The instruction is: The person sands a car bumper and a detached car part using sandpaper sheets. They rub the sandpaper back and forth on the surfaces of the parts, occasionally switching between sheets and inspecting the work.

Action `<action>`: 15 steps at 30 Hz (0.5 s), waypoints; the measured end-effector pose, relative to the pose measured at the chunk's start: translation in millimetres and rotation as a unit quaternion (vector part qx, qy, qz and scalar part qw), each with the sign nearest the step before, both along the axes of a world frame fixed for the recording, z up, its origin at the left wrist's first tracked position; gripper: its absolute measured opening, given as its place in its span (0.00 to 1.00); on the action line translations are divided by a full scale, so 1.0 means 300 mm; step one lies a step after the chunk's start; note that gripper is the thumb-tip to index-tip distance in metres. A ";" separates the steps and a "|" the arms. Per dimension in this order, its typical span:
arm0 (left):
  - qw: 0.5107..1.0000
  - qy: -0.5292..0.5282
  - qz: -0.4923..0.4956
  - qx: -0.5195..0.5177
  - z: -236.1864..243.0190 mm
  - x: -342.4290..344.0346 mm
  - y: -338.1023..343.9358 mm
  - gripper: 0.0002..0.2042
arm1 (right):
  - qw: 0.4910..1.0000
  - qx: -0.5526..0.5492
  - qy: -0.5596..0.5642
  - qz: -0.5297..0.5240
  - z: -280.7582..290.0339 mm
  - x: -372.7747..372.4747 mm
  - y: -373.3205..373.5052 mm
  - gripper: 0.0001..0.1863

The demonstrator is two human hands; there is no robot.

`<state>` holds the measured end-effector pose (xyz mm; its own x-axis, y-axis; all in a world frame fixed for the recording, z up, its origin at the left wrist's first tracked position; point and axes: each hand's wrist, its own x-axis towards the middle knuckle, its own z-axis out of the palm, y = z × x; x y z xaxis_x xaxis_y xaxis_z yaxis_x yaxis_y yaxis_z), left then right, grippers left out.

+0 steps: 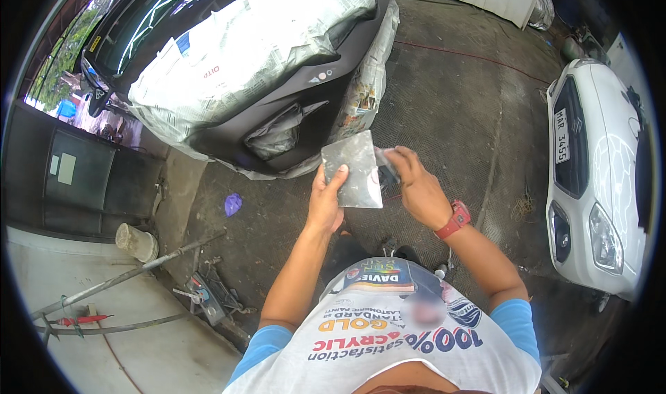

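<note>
My left hand [326, 198] grips a flat, square grey plate [354, 170] by its left side, thumb on top and fingers underneath. The plate's surface is smeared and scuffed, with a pale patch near its right edge. Close to that edge is my right hand [418, 189], its fingers closed around a small dark piece [387, 172] blurred by motion; its kind cannot be made out. A red watch [454, 220] circles my right wrist. Just beyond the plate stands a dark car bumper [277, 120], with newspaper masking [243, 54] over the car body above it.
A white car [602, 165] is parked at right. On the left are a dirty white bucket [137, 242], a metal pole [139, 272], a grey tool or stand [208, 298] and a crumpled purple thing [233, 203] on the floor. A red hose [472, 57] crosses the far floor.
</note>
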<state>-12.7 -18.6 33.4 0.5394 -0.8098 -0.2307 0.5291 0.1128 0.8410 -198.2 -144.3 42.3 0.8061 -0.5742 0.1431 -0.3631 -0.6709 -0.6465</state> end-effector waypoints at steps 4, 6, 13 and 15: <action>0.999 0.039 0.021 -0.004 0.020 -0.009 -0.026 0.21 | 0.954 0.219 -0.199 0.040 0.026 0.043 0.068 0.33; 0.995 0.032 0.089 -0.018 0.026 0.016 -0.031 0.21 | 0.872 0.416 -0.257 0.034 0.025 0.032 0.071 0.29; 0.983 -0.109 0.145 -0.026 0.027 0.008 -0.049 0.22 | 0.864 0.489 -0.103 0.061 -0.006 -0.036 0.055 0.34; 0.986 -0.045 0.149 -0.057 0.053 0.008 -0.050 0.24 | 0.895 0.435 -0.096 -0.017 -0.004 -0.070 0.013 0.31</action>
<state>-10.4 -33.5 49.3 0.7717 -0.6299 -0.0873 0.3820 0.3494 0.8556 -219.2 -140.5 41.1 0.7943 -0.5598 -0.2361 -0.2007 0.1251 -0.9716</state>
